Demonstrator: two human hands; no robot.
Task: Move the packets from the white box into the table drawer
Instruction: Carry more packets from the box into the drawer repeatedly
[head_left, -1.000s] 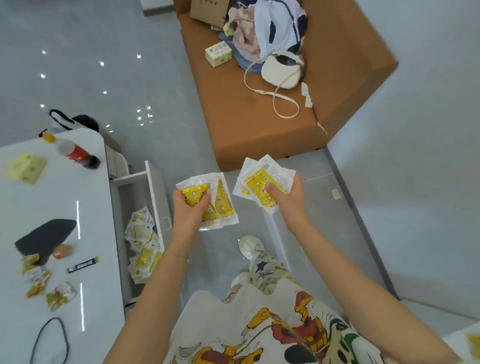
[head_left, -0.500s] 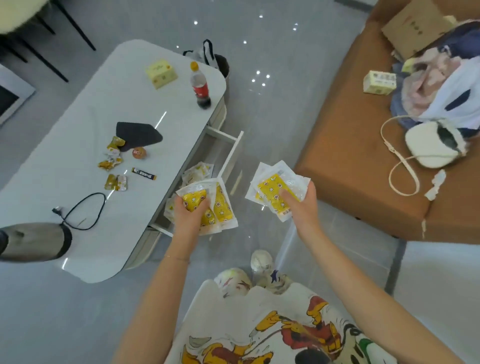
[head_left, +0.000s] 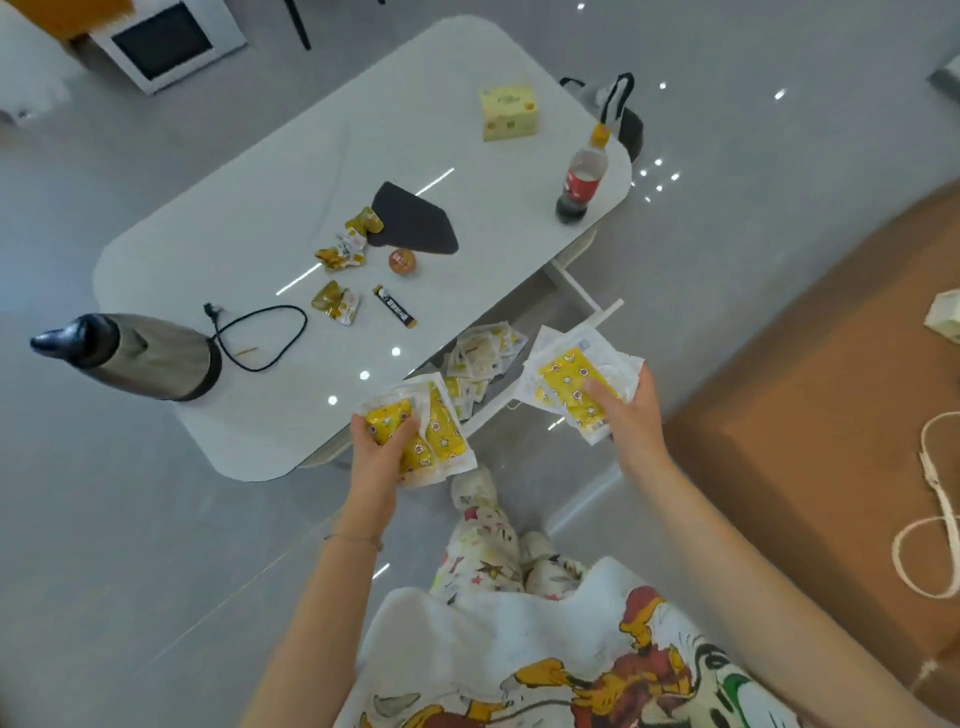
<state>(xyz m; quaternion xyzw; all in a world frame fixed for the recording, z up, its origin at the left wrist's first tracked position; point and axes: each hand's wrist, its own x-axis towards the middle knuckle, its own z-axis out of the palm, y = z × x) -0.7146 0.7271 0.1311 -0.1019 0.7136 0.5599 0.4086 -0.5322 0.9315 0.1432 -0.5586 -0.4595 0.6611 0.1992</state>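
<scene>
Grey glossy floor tiles (head_left: 156, 545) fill the room under a person standing at a white rounded low table (head_left: 291, 171). Nearest the viewer, the left hand (head_left: 379, 457) grips a small stack of yellow-and-clear plastic packets (head_left: 436, 441) over the table's near corner. The right hand (head_left: 626, 415) clutches a second bunch of the same packets (head_left: 571, 387), just right of the table. Between the two hands, the table's open white drawer (head_left: 582, 291) juts from its right side, with more packets heaped inside (head_left: 480, 358). On the table's near left end stands a steel kettle (head_left: 140, 358) with a black cord (head_left: 270, 338). Farther along sit crumpled yellow wrappers (head_left: 343, 249), a dark flat mat (head_left: 415, 223), a cola bottle (head_left: 582, 176) and a pale yellow carton (head_left: 509, 114). Right of the table lies an orange sofa (head_left: 831, 415).
</scene>
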